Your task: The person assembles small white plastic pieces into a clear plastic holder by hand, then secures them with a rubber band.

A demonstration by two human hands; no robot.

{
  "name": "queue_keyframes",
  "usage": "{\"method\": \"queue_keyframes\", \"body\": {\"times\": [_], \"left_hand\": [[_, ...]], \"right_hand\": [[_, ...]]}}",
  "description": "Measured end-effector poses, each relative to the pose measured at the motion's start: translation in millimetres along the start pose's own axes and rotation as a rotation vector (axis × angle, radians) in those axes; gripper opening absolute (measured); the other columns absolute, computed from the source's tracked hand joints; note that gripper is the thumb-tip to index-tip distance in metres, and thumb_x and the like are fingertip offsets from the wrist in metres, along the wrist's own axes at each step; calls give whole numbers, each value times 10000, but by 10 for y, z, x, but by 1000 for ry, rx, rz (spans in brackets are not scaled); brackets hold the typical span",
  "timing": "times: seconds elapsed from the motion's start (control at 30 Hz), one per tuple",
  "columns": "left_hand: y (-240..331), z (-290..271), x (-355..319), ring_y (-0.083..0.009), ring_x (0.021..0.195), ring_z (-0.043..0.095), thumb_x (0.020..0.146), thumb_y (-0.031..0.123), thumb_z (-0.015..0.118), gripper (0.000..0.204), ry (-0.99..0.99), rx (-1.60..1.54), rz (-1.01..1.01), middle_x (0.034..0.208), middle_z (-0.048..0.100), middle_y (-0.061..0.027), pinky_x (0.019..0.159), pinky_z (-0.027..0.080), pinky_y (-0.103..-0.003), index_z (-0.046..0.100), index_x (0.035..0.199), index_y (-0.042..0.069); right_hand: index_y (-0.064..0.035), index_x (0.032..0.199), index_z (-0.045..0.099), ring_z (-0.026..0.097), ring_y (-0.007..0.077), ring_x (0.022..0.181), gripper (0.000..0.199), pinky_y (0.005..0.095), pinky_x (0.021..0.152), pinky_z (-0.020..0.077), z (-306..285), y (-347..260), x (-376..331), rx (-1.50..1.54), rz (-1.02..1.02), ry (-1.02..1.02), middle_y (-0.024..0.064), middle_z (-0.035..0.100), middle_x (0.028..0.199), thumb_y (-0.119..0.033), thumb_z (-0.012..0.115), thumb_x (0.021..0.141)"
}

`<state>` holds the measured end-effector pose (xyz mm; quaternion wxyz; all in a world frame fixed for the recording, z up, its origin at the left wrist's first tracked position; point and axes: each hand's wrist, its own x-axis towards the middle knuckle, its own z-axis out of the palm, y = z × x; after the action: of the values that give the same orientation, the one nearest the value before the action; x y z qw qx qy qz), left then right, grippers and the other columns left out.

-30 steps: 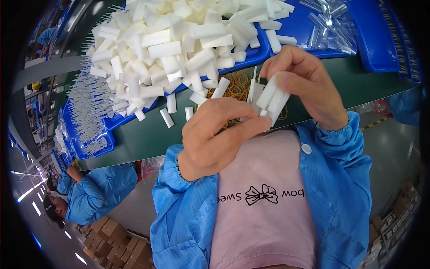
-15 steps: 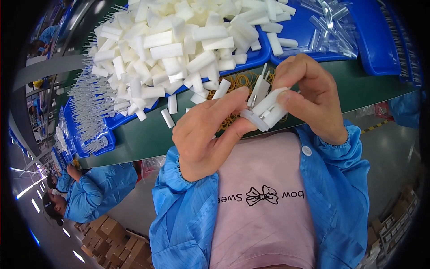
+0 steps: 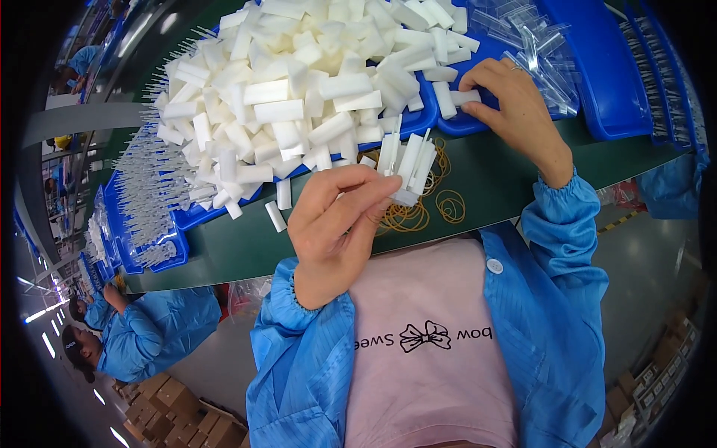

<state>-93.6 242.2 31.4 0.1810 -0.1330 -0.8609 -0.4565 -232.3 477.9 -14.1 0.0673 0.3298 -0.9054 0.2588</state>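
My left hand (image 3: pixel 336 224) is closed in a pinch on the clear-white base of a small assembly (image 3: pixel 407 166). White foam blocks and thin upright rods stand up from that base, and its lower part is partly hidden by my fingers. Farther right, my right hand (image 3: pixel 519 112) reaches over the edge of a blue tray, with thumb and forefinger closed on a white foam block (image 3: pixel 467 98). Another foam block (image 3: pixel 444 100) lies right beside that one. A big heap of white foam blocks (image 3: pixel 299 89) fills the space beyond my left hand.
Tan rubber bands (image 3: pixel 450 207) lie on the green tabletop (image 3: pixel 489 168) near the assembly. Clear plastic pieces (image 3: pixel 534 45) lie in a blue tray (image 3: pixel 616 97) at the far right. Many thin grey-white bristle-like pins (image 3: pixel 146 187) stand at the left. Co-workers in blue (image 3: pixel 160 325) sit farther left.
My right hand has left the assembly and moved up and away to the blue tray, onto a foam block. My left hand still holds the assembly, now more upright.
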Motion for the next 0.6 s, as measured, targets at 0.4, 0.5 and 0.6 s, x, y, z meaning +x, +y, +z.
{"method": "queue_keyframes", "body": {"times": [0.4, 0.5, 0.6], "left_hand": [[6, 13, -5, -200, 723, 572, 608, -95, 675, 340, -9, -36, 42, 865, 606, -83, 583, 453, -267, 693, 922, 35], [-15, 7, 20, -195, 697, 573, 572, -49, 667, 339, -47, 10, 197, 837, 609, -74, 553, 451, -267, 701, 898, 40], [46, -1, 65, -190, 664, 576, 551, 0, 660, 326, -78, 13, 260, 812, 608, -67, 523, 448, -262, 705, 871, 46]], "right_hand": [[-55, 975, 627, 548, 182, 729, 154, 271, 675, 442, -138, -125, -69, 344, 122, 169, 71, 597, 862, -68, 605, 824], [-43, 993, 633, 521, 103, 722, 151, 216, 666, 421, -161, -201, -115, 857, 227, 56, 33, 596, 893, -130, 549, 902], [-36, 1013, 621, 504, 69, 740, 195, 193, 665, 409, -232, -272, -117, 1024, 246, -32, 10, 583, 910, -179, 514, 936]]}}
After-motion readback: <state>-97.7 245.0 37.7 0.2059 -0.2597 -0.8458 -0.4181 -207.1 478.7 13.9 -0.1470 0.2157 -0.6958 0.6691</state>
